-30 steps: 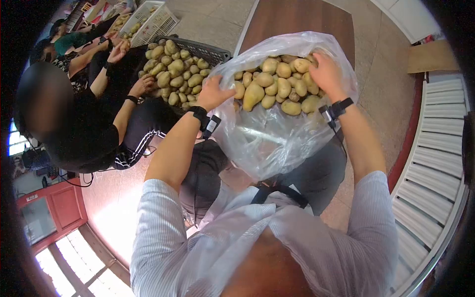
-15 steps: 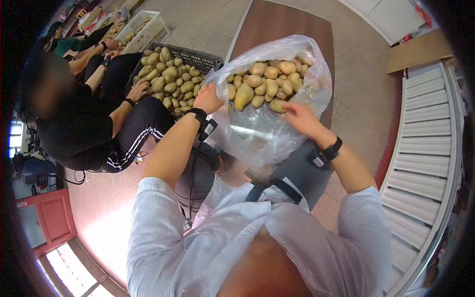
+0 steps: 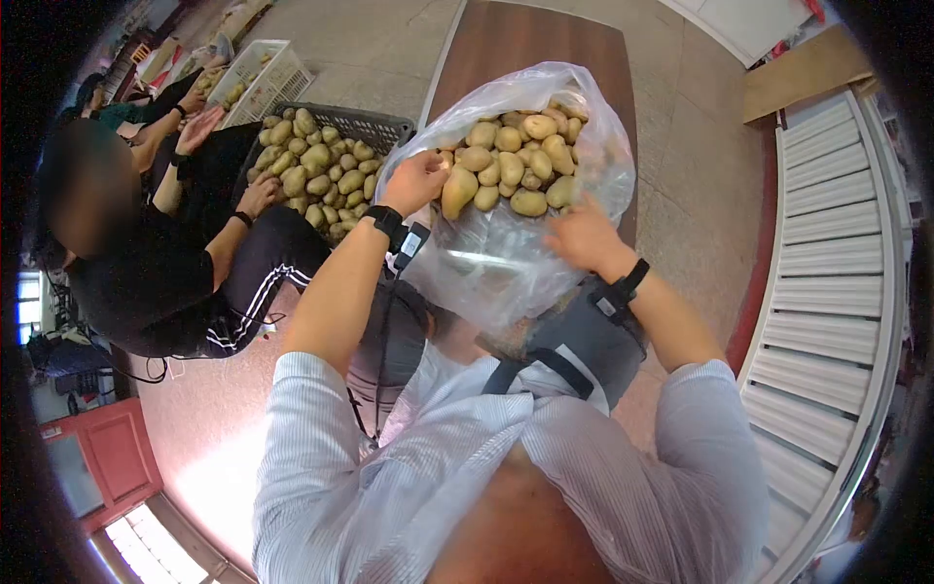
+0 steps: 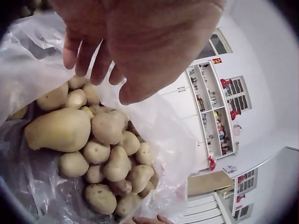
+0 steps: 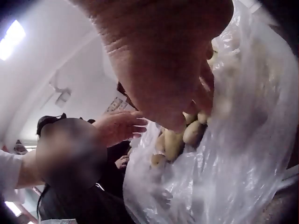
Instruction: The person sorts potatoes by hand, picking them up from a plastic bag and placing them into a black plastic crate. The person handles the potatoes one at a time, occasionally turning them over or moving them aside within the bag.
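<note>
Head view: a clear plastic bag (image 3: 506, 273), filled with yellow-brown potatoes (image 3: 506, 161), is held up in front of the person's chest, above the near end of a long brown worktop (image 3: 530, 39). The bag's mouth is kept wide open between the two hands, which are set apart on opposite edges. The left rim is gripped by the left hand (image 3: 416, 182), its fingers curled over the film. The near-right rim is held by the right hand (image 3: 581, 237), fingers bent into the plastic just beside the potatoes. From the left wrist view, the curled fingers (image 4: 84, 56) are seen at the edge of the film, with the potatoes heaped directly beneath. From the right wrist view, the palm is seen pressed close to the bag's wall. A dark slatted plastic crate (image 3: 384, 122) heaped with more potatoes stands just beside the bag on the left. A seated person in black clothing (image 3: 165, 282) is crowded against the crate's far side. A white roller conveyor (image 3: 837, 253) borders the right. Bare floor lies open between the conveyor and the worktop.
</note>
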`<state>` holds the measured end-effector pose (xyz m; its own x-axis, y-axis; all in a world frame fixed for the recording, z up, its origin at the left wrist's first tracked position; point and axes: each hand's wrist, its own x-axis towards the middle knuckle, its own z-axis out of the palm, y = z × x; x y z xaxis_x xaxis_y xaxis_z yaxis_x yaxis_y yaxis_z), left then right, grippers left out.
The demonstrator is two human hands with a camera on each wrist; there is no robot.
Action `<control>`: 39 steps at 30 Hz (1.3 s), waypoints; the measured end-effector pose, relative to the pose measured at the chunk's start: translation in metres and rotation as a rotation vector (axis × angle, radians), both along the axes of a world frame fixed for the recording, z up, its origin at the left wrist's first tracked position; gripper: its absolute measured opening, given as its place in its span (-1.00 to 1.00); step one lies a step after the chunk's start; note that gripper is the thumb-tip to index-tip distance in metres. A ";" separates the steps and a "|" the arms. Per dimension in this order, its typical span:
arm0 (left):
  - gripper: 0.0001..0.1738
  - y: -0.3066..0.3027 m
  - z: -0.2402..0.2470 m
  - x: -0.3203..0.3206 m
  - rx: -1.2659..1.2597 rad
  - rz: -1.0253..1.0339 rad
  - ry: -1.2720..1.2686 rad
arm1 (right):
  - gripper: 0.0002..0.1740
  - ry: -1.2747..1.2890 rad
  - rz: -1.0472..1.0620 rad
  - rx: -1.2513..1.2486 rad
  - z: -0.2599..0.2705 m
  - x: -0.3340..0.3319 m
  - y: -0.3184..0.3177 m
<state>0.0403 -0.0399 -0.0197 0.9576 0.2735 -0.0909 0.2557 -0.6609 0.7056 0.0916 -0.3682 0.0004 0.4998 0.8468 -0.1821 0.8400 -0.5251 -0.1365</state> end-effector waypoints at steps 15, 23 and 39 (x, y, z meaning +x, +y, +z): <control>-0.63 0.006 -0.001 0.007 -0.498 0.003 0.018 | -0.49 0.122 -0.474 0.154 0.027 0.030 0.024; -0.61 -0.006 0.033 0.005 -0.977 0.170 0.101 | -0.43 -0.007 -0.380 0.536 -0.050 0.054 0.071; -0.59 0.012 0.001 0.002 -0.917 0.170 0.207 | -0.54 0.482 -0.661 0.889 -0.053 0.042 0.098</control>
